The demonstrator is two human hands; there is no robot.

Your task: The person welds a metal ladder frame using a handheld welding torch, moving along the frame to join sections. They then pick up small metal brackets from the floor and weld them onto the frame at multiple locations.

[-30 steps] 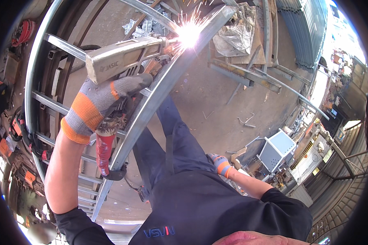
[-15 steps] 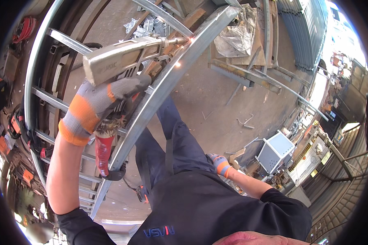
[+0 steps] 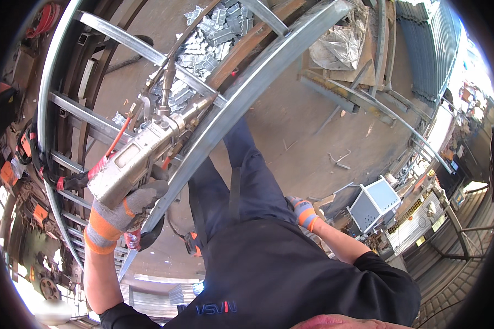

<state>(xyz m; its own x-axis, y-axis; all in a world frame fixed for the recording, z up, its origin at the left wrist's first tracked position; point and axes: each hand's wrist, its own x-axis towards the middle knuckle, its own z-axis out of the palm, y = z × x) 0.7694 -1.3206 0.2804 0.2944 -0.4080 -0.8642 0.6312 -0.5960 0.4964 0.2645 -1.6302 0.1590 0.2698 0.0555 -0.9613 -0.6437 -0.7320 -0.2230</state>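
My gloved left hand (image 3: 115, 216) is closed around the handle of a silver welding gun (image 3: 140, 156). The gun's copper-coloured nozzle (image 3: 200, 108) points at the corner where a crossbar (image 3: 195, 82) meets the long side rail (image 3: 236, 96) of a galvanized, ladder-like steel frame. Whether the tip touches the metal I cannot tell. No spark shows there. A thin feed tube with a red sleeve (image 3: 122, 134) runs beside the gun. Down at my thigh rests my gloved right hand (image 3: 303, 213), its fingers lying along the trousers and holding nothing visible.
Loose silver metal brackets (image 3: 203, 49) lie beyond the crossbars. A metal stand carries crumpled sheeting (image 3: 340, 46), with a stack of corrugated panels (image 3: 429, 49) behind it. At the right stands a grey box-shaped machine (image 3: 374, 204). Bent metal scraps (image 3: 340, 160) lie on the floor.
The glowing point and spark at the nozzle are gone. My left hand has drawn the welding gun down, with its body turned. The view has shifted; my right hand stays by the thigh.
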